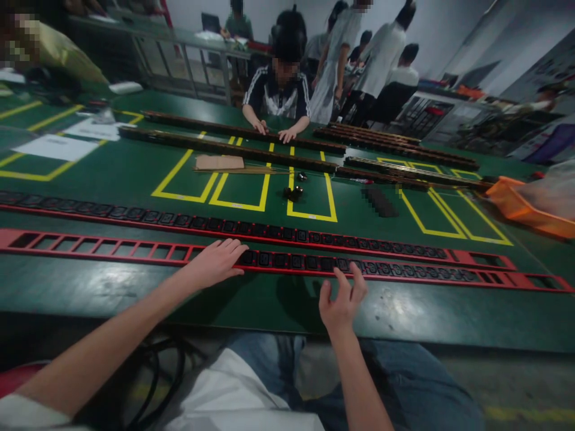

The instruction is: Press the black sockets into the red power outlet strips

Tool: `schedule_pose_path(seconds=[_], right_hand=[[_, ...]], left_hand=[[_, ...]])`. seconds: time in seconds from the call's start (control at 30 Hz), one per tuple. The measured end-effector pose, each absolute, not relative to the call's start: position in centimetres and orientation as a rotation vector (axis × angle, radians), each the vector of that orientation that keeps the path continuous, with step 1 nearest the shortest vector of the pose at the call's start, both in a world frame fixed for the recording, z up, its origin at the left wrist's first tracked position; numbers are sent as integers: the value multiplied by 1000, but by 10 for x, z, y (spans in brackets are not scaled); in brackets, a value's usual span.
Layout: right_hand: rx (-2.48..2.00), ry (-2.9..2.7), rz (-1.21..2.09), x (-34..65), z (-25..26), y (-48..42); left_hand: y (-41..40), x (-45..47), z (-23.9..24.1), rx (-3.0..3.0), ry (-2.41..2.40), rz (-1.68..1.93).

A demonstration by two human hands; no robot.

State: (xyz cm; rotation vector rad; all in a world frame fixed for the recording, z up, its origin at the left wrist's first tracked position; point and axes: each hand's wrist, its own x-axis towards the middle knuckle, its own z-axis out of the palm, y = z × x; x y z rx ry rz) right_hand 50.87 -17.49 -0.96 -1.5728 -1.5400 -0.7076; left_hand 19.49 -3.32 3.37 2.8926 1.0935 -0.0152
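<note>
A long red strip (pixel 177 252) lies on the table before me. Black sockets (pixel 296 261) fill it from the middle towards the right, while its left part has bare rectangular openings. My left hand (pixel 215 261) rests over the strip beside the leftmost socket, with fingers stretched towards its far edge and thumb near the close edge. What lies under the palm is hidden. Near the strip's front edge, my right hand (pixel 344 296) is open, fingers apart and slightly bent, fingertips close to the sockets. Behind it runs a second red strip (pixel 453 255), lined with black sockets.
Across the green table (pixel 251 299), a person (pixel 281 90) has both hands at long dark bars (pixel 233 146). Small black parts (pixel 294 193), a cardboard piece (pixel 219 162) and a dark pad (pixel 380 200) lie mid-table. An orange bin (pixel 530 206) stands at right.
</note>
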Motion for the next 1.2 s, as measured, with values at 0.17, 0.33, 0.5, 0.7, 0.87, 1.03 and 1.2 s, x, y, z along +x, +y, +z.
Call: schedule_pose_path(seconds=[0.17,0.33,0.5,0.7,0.87,1.03,1.2], right_hand=[[-1591,-1548,-657,506,-11,-176],[-1633,-1580,-582,504,-10,-176],[-1720,-1564,-529,505,-13,-174],[-1806,-1543,-468,502,-12,-173],[-1851,-1527,-452,501,-12,-173],[-1885,-1517,-391,501,-13,-173],[-1889,-1598,-301,500,-12,-172]], left_hand=[[-20,103,23,2754,1220,106],[-8,24,17,2710,1281,160],[-13,67,25,2749,1265,100],[-48,251,30,2851,1063,136],[-73,342,31,2900,1103,210],[-72,343,25,2971,1126,255],[-71,325,25,3025,1079,204]])
